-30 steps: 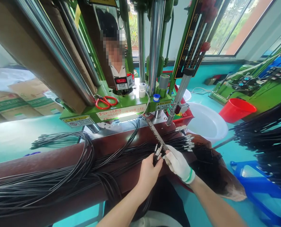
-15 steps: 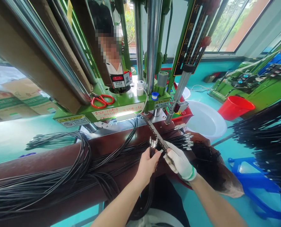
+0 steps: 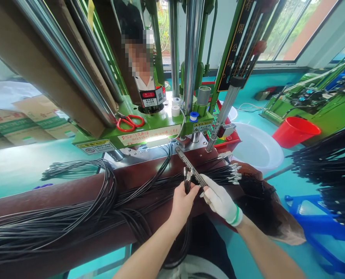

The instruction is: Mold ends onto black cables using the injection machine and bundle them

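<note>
My bare left hand (image 3: 184, 199) is closed around a bunch of black cables (image 3: 187, 185) whose metal ends stick up above the fingers. Close beside it, my white-gloved right hand (image 3: 220, 199) grips the near end of a long metal bar (image 3: 187, 159) with slots along it. The bar slants up and left toward the machine's metal bed. Its far end lies just in front of the bed's edge, and the lower end is hidden by the glove. More black cables with silver tips (image 3: 235, 173) lie behind the right hand.
A green machine (image 3: 166, 126) with steel columns stands ahead, with red-handled scissors (image 3: 130, 123) on it. Long black cables (image 3: 59, 224) cover the brown-topped bench (image 3: 21, 193) at left. A white tub (image 3: 256, 149), red bucket (image 3: 296, 131) and blue stool (image 3: 320, 221) stand at right.
The bar's far end has come slightly away from the machine and now shows in full. Both hands keep their hold. The whole view has shifted a little to the right.
</note>
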A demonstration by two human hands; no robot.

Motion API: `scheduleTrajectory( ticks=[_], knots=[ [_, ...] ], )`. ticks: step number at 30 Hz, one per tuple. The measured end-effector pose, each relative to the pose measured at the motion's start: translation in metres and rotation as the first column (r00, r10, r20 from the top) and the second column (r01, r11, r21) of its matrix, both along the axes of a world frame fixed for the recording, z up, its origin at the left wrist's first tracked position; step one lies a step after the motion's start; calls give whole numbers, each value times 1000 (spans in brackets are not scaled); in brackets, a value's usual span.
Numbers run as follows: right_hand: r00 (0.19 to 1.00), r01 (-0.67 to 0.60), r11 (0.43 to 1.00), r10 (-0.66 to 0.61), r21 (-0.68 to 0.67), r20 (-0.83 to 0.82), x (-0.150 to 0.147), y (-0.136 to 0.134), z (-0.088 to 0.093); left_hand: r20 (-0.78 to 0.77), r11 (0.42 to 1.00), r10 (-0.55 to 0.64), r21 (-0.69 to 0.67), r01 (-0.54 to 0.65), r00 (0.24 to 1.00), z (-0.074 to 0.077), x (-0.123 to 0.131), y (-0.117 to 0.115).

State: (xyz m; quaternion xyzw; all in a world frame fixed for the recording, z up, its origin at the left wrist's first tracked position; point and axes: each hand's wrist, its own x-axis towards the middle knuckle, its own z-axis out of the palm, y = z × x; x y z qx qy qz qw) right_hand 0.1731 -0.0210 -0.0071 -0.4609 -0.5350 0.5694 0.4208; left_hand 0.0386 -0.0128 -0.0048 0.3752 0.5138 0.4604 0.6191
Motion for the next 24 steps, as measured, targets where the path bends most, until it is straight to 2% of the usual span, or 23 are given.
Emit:
scheduleTrajectory(
  ticks=[4, 8, 11, 14, 16, 17, 19, 20, 21, 22, 24],
  knots=[
    [999, 33, 992, -38, -125, -38, -1, 3, 10, 25, 999, 47, 18, -47, 999, 6, -5, 4],
    [992, 125, 962, -117, -243, 47, -1, 10, 26, 129, 991, 126, 37, -132, 984, 16, -19, 3],
    [988, 111, 959, -79, -259, 132, 0, 16, 26, 299, 995, 82, 24, -93, 951, 28, -30, -5],
    [957, 57, 968, 17, -244, 291, 4, 22, 22, 475, 1000, 21, -8, -20, 880, 37, -35, -12],
    [862, 5, 987, 77, -160, 502, 9, 26, 22, 557, 1000, 8, -28, 9, 831, 39, -35, -12],
    [770, -21, 997, 60, -69, 635, 11, 27, 24, 574, 1000, 6, -28, 12, 819, 39, -35, -12],
    [544, -70, 979, -123, 191, 830, 15, 30, 31, 545, 1000, 10, -1, -11, 838, 36, -33, -9],
    [473, -96, 942, -241, 321, 848, 16, 31, 36, 497, 999, 16, 28, -34, 868, 35, -32, -8],
    [469, -116, 900, -324, 421, 822, 16, 31, 42, 435, 996, 25, 64, -58, 900, 32, -30, -7],
    [535, -117, 872, -347, 475, 770, 15, 31, 48, 366, 992, 40, 100, -82, 930, 30, -29, -6],
    [765, -85, 894, -224, 440, 603, 8, 29, 59, 243, 981, 75, 155, -115, 967, 25, -25, -5]
  ],
)
